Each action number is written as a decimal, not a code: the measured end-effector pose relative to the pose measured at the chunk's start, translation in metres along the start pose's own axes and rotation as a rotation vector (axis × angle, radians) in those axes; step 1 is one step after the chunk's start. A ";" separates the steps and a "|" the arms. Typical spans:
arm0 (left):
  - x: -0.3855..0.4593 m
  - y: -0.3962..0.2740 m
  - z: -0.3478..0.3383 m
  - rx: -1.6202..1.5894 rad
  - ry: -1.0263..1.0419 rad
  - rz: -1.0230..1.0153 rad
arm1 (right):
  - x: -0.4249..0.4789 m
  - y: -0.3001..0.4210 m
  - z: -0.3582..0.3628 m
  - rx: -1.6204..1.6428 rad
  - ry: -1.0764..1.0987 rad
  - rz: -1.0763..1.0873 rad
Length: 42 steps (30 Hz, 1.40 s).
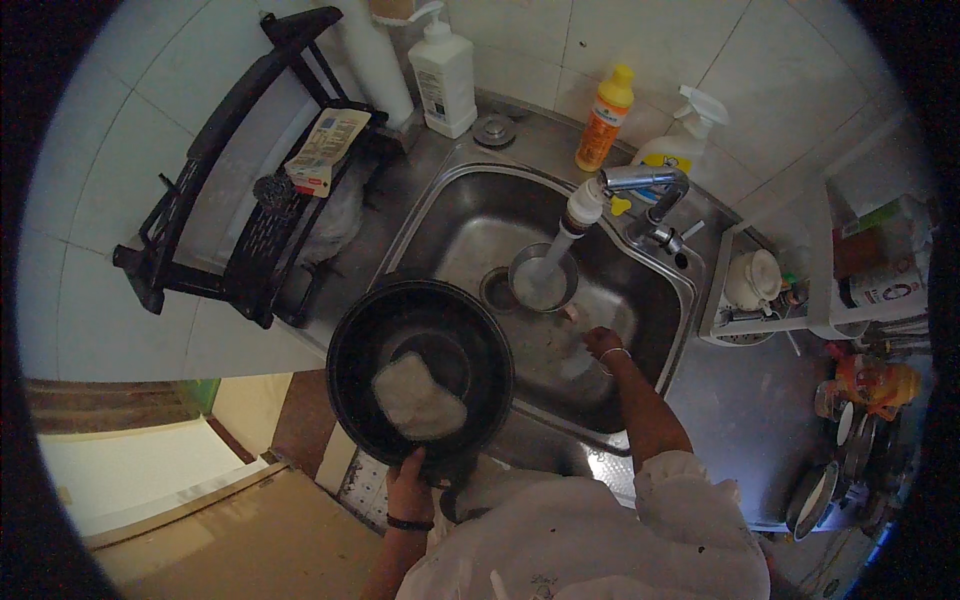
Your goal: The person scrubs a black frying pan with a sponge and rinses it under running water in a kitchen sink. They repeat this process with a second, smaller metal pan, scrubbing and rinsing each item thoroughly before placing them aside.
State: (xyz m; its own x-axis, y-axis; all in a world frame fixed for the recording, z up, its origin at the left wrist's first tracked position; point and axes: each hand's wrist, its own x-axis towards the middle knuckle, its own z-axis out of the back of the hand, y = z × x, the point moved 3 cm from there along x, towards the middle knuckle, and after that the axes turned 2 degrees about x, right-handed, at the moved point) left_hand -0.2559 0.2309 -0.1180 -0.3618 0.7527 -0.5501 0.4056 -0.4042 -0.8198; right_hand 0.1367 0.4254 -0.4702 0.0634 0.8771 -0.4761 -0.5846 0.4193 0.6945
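My left hand (410, 491) grips the near edge of a black frying pan (352, 330), thumb over the rim. The pan is held partly over the sink's left edge. A folded pale cloth (420, 397) lies inside it. My right hand (604, 346) is low in the stainless steel sink (465, 240), just below and right of a small metal bowl (574, 281); its fingers look curled, and whether they hold anything is unclear. Water runs from the faucet (645, 178), through its white spout attachment (583, 210), into the bowl. The sink drain (496, 290) is beside the bowl.
A black rack (217, 127) stands left of the sink, bearing a packet (326, 150) and a scouring pad (275, 192). Behind the sink are a white pump bottle (444, 82), an orange bottle (604, 120) and a spray bottle (675, 142). A white shelf (772, 326) stands at right.
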 end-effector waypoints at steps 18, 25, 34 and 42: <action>0.000 -0.003 -0.001 0.023 -0.064 0.122 | -0.026 0.114 0.027 -0.020 0.014 0.019; -0.001 -0.010 -0.009 -0.112 -0.127 0.141 | -0.011 0.120 0.015 -0.056 -0.105 0.026; -0.003 -0.013 -0.010 -0.171 -0.165 0.204 | 0.007 0.116 0.005 -0.152 -0.064 -0.037; -0.002 -0.011 -0.009 -0.201 -0.220 0.153 | -0.004 0.145 0.011 -0.002 -0.363 -0.100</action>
State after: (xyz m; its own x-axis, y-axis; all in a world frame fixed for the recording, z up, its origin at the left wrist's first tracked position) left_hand -0.2519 0.2382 -0.1064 -0.4482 0.5519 -0.7032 0.6184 -0.3767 -0.6897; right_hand 0.0608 0.4858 -0.3614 0.4027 0.8580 -0.3187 -0.5624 0.5067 0.6534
